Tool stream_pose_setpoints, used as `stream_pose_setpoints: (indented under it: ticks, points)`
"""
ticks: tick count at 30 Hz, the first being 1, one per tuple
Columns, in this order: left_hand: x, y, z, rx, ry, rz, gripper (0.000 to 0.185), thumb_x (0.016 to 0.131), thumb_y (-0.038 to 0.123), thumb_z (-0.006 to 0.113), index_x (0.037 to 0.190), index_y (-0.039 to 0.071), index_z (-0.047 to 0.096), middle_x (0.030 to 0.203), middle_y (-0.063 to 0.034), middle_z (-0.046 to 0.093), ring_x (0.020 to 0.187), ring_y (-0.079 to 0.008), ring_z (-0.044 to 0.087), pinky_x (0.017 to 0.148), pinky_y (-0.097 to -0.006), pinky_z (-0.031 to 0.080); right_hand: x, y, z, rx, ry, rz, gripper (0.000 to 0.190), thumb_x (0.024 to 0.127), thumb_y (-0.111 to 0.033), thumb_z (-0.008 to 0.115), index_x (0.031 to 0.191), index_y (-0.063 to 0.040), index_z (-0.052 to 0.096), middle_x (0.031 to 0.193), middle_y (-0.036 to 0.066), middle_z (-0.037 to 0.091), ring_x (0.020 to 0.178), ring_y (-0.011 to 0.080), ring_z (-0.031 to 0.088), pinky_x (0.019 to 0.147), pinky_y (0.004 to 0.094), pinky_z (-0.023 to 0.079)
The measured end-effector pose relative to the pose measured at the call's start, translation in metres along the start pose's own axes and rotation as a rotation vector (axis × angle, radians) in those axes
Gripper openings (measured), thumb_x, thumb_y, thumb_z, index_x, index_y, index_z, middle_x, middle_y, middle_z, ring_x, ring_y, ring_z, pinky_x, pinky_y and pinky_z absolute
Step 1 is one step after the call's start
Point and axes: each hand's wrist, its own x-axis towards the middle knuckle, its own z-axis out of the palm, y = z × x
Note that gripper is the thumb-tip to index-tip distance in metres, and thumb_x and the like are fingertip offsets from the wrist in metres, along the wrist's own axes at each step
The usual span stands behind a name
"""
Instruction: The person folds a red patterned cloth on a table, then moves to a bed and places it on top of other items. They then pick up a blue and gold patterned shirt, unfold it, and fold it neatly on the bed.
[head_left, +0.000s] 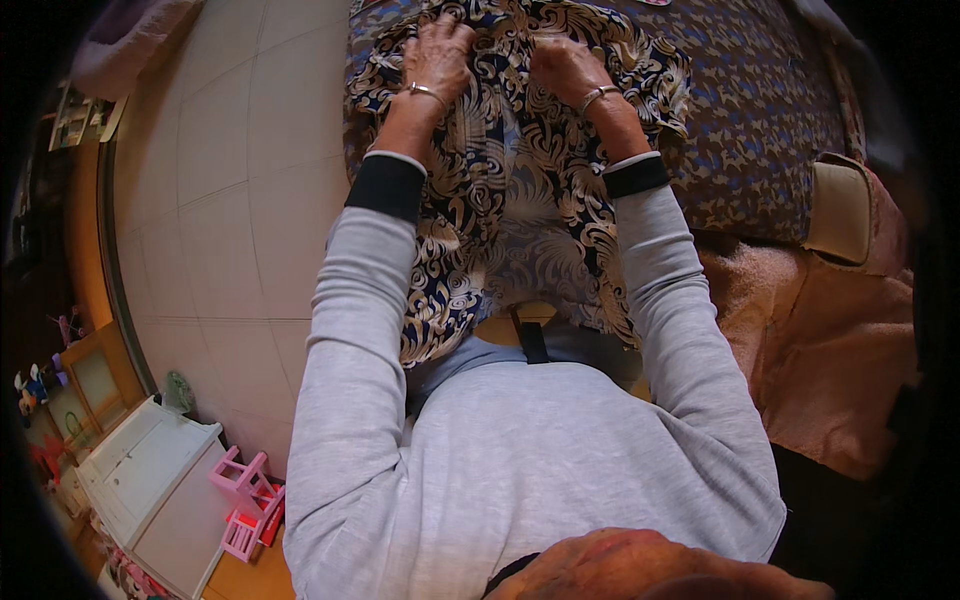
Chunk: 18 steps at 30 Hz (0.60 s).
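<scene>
A navy garment with cream and gold swirls, apparently a shirt, lies spread over a camouflage-patterned cover. Its near part drapes down towards my lap, and the paler inner side of the cloth shows between the two front edges. My left hand rests on the upper left of the garment, back upward, fingers slightly apart. Over the upper right part, my right hand is curled with its fingers on the cloth; the fingertips are hidden beneath it. Each wrist wears a metal bracelet.
A peach-coloured fleecy cloth hangs at the right, below a beige padded piece. Light floor tiles run along the left. A white cabinet and small pink plastic stools stand at lower left.
</scene>
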Motion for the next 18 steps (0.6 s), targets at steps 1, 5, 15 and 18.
stream_pose_setpoints:
  ticks: [1, 5, 15, 18]
  points:
    - [-0.003, -0.015, 0.003, 0.043, 0.101, -0.12, 0.041, 0.084, 0.007, 0.058, 0.122, 0.02, 0.062, 0.141, -0.0115, 0.049, 0.13, -0.0341, 0.045, 0.103, -0.0501, 0.043, 0.0, -0.011, 0.002, 0.069, 0.014, -0.014, 0.02, 0.085, -0.021, 0.07, 0.104, -0.013, 0.067, 0.099, 0.01, 0.063, 0.09, 0.0292, 0.065, 0.076, 0.0426, 0.054]
    - [-0.009, -0.011, -0.017, -0.094, 0.081, -0.137, 0.039, 0.082, 0.008, 0.061, 0.119, 0.018, 0.064, 0.134, -0.0135, 0.054, 0.124, -0.0358, 0.049, 0.104, -0.0462, 0.043, -0.025, -0.029, -0.011, 0.155, -0.001, -0.004, 0.024, 0.079, -0.006, 0.065, 0.102, -0.013, 0.07, 0.1, 0.014, 0.065, 0.099, 0.0343, 0.063, 0.085, 0.0447, 0.052]
    - [-0.089, 0.056, -0.027, -0.527, -0.259, -0.227, 0.054, 0.075, 0.036, 0.083, 0.103, -0.001, 0.055, 0.099, -0.0169, 0.059, 0.091, -0.0321, 0.059, 0.079, -0.0425, 0.049, -0.086, -0.061, 0.016, 0.275, 0.029, 0.067, 0.036, 0.083, 0.0, 0.063, 0.116, -0.014, 0.064, 0.113, 0.013, 0.061, 0.108, 0.0342, 0.06, 0.09, 0.0436, 0.05]
    - [-0.099, 0.058, -0.013, -0.487, -0.18, -0.27, 0.059, 0.075, 0.037, 0.083, 0.106, 0.0, 0.049, 0.102, -0.0202, 0.053, 0.094, -0.0389, 0.057, 0.081, -0.0455, 0.048, -0.08, -0.061, 0.016, 0.293, 0.074, 0.108, 0.024, 0.082, -0.006, 0.066, 0.106, -0.009, 0.065, 0.103, 0.012, 0.061, 0.097, 0.0337, 0.062, 0.083, 0.0416, 0.051]
